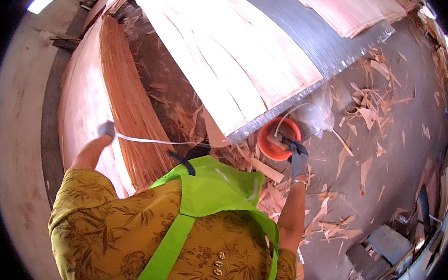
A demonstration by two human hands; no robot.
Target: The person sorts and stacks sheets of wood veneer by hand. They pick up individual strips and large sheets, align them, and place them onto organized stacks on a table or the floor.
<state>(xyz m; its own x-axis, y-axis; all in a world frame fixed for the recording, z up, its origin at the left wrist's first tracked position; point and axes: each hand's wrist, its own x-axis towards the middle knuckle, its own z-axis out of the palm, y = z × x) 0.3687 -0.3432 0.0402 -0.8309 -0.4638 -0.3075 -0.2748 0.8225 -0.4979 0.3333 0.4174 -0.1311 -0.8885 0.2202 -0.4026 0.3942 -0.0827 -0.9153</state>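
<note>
My left hand (106,128), in a grey glove, is at the stack of pale wood veneer sheets (89,85) on the left. Its fingers look closed on one end of a narrow white strip (152,140), which stretches right toward my waist. Over an orange-red bucket (261,142) on the right is my right hand (298,157), gloved in grey with dark fingers. Those fingers are curled at the bucket's rim, beside a tan, rounded piece (277,142) inside. Whether they grip that piece or something dark is unclear.
Ahead, a long cracked veneer sheet (224,53) lies on a grey-topped table (313,27). A clear plastic bag (315,115) is beside the bucket. Veneer scraps (367,105) litter the floor. Grey blocks (389,243) sit at the lower right. I wear a bright green apron (216,185).
</note>
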